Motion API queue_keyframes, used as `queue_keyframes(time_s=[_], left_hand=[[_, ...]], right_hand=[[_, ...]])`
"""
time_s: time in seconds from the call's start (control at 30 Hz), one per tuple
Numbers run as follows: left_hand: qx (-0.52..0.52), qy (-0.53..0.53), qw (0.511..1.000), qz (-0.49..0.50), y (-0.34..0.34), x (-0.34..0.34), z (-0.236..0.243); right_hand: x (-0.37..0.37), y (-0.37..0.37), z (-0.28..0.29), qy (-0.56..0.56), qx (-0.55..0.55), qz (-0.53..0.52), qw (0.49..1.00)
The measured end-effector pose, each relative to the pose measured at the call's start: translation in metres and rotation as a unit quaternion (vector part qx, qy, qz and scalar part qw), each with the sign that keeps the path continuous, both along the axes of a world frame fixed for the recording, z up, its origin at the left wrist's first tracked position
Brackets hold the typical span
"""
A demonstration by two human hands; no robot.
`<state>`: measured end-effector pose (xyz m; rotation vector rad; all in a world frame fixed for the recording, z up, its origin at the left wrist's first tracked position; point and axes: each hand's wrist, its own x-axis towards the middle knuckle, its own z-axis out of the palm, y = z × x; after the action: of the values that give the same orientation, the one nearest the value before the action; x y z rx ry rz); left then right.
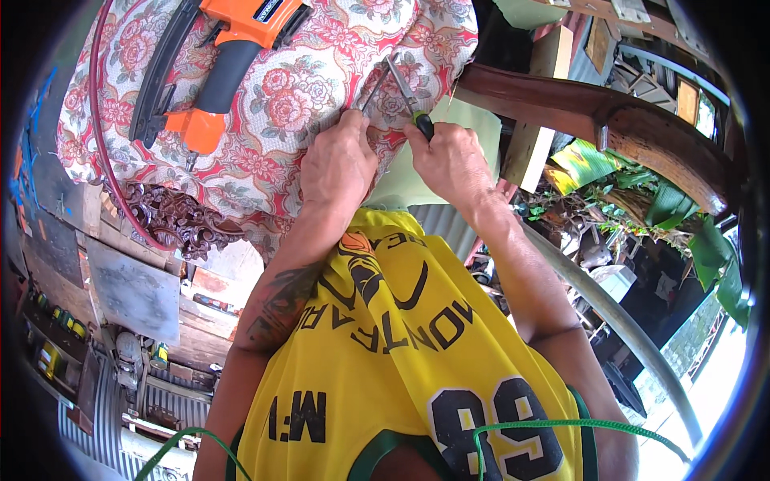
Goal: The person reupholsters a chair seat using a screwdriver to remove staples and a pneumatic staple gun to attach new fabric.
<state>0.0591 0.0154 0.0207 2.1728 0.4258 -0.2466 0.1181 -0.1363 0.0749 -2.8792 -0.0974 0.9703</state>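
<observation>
Floral upholstery fabric [293, 100] in red, cream and green covers the padded piece in front of me. My left hand [341, 160] rests on it, closed around a thin metal shaft [374, 90] whose handle is hidden in my fist. Closed on the black and green handle of what look like long-nose pliers [403, 86] is my right hand [455, 166]. Both tools point away from me, and their tips meet or cross just above the fabric near its right side. Whether they grip anything there is too small to tell.
An orange and black pneumatic staple gun [228, 76] lies on the fabric at left, beside a red hose [98, 120]. Carved dark wood [180, 218] edges the piece below. A curved wooden arm [577, 100] extends right, past a pale timber post [541, 104].
</observation>
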Motion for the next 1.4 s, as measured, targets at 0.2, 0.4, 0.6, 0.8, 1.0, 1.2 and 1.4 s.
queue_keyframes(time_s=[0.2,0.4,0.6,0.8,1.0,1.2,1.4], left_hand=[[0.014,0.017,1.000,-0.007,-0.001,0.000,-0.001],[0.025,-0.020,0.999,-0.022,0.001,-0.011,-0.004],[-0.009,0.001,1.000,-0.013,0.008,-0.038,0.018],[-0.001,-0.072,0.995,0.071,0.017,-0.076,0.009],[-0.028,-0.085,0.990,0.111,0.019,-0.080,0.017],[-0.073,-0.106,0.983,0.131,0.006,-0.083,0.032],[0.005,-0.134,0.991,0.024,0.006,-0.086,0.056]], right_hand=[[-0.016,-0.006,-0.013,-0.076,0.023,-0.028,0.996],[-0.033,-0.027,-0.008,-0.175,0.144,0.021,0.974],[-0.084,-0.114,-0.021,-0.294,0.205,0.194,0.913],[-0.096,-0.149,-0.069,-0.242,0.075,-0.028,0.967],[-0.082,-0.156,-0.087,-0.279,0.096,0.026,0.955],[-0.082,-0.177,-0.089,-0.309,0.159,0.120,0.930],[-0.073,-0.208,-0.076,-0.280,0.175,0.204,0.921]])
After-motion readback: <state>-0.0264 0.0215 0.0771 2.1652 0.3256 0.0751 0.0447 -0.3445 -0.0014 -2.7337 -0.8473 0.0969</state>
